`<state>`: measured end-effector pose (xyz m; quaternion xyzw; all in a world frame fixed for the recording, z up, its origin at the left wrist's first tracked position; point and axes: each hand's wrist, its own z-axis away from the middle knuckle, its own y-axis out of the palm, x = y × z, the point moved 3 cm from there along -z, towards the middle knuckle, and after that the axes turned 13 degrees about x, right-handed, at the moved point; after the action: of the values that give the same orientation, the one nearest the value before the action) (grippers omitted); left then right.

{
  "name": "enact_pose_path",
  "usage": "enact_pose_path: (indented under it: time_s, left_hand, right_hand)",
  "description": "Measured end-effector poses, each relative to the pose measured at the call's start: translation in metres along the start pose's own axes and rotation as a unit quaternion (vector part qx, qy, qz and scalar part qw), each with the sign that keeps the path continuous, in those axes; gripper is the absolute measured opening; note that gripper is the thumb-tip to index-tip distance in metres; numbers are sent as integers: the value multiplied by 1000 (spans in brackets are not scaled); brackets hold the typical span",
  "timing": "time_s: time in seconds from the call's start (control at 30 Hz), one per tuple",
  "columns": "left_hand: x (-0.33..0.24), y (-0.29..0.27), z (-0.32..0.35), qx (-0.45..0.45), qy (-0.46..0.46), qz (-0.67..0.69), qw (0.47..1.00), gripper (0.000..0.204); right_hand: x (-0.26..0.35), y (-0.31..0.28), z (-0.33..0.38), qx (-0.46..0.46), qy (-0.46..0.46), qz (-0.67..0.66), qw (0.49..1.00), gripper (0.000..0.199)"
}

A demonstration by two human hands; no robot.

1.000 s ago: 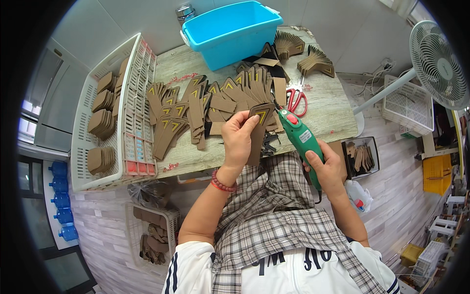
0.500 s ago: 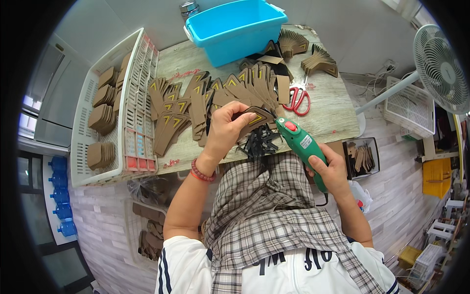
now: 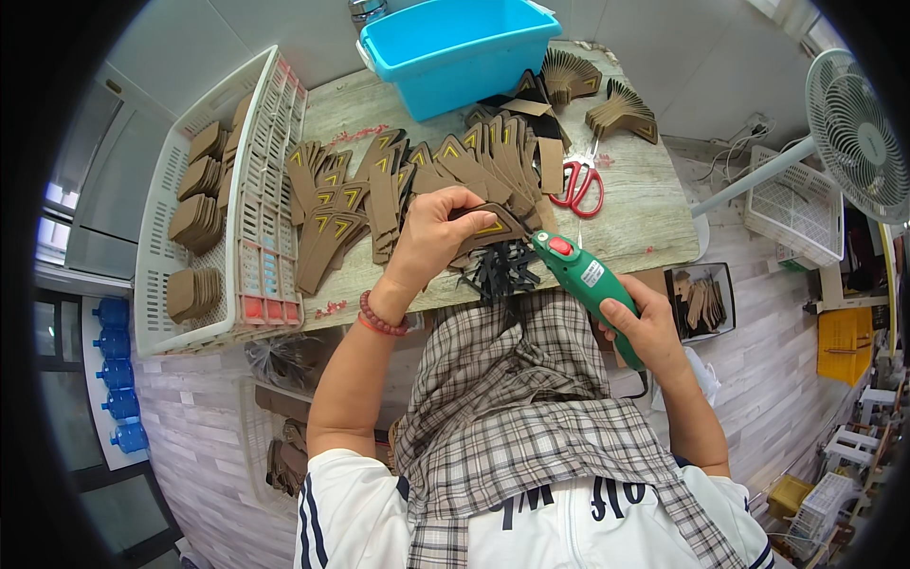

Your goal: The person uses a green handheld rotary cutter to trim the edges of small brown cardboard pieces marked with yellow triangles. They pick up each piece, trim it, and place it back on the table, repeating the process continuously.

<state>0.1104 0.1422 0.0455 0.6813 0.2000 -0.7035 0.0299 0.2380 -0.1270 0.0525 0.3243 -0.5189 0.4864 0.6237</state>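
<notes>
Both hands had drawn closer over the table edge since a second earlier: the left hand [image 3: 441,232] pinched a brown cardboard piece with a yellow chevron [image 3: 493,228], while the right hand [image 3: 645,327] stayed wrapped round the green handheld power tool [image 3: 588,284], whose tip met the piece above a tuft of black strips [image 3: 498,270]. Work on this piece looked under way.

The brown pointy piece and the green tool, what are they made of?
The brown piece in the left hand looks like thin card or paperboard: flat, matte, with a yellow chevron line, same as the fanned stacks on the table. The green tool in the right hand looks like hard moulded plastic, smooth with a slight sheen and a red button.
</notes>
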Motion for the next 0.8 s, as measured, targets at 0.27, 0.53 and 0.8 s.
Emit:
enact_pose_path:
  time_s: [0.27,0.53,0.8]
  left_hand:
    - [-1,2,-1,11,-20,14,1000,11]
    - [-4,6,-1,28,-47,43,998,12]
    - [5,9,-2,49,-48,93,993,12]
  right_hand:
    - [4,1,3,5,18,-9,1000,38]
    - [6,4,2,8,8,2,1000,36]
    - [8,6,0,14,15,-21,1000,36]
